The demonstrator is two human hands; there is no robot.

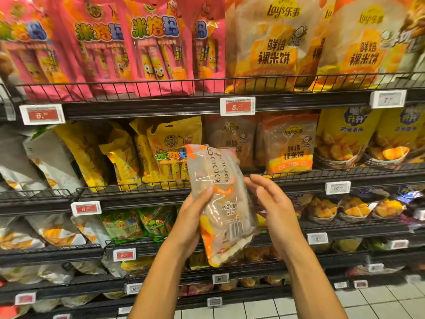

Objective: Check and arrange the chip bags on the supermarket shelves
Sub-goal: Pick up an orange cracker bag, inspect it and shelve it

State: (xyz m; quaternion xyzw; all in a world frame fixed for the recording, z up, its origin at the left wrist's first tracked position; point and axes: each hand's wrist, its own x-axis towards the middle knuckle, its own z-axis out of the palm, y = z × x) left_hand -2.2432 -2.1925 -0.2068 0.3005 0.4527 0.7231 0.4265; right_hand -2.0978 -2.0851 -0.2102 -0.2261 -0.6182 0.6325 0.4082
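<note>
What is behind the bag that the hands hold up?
Behind the held bag a yellow snack bag and pale Lay's bags stand on the wire shelf. What lies directly behind it is covered.

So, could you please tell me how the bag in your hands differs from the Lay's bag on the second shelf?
The held bag shows its back with a barcode; the shelf bag shows its front. The held bag tilts in the left hand; the shelf bag stands behind the rail. Both are pale with orange.

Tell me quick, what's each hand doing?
Left hand: holding the snack bag.
Right hand: open, fingers relaxed beside the bag.
</note>
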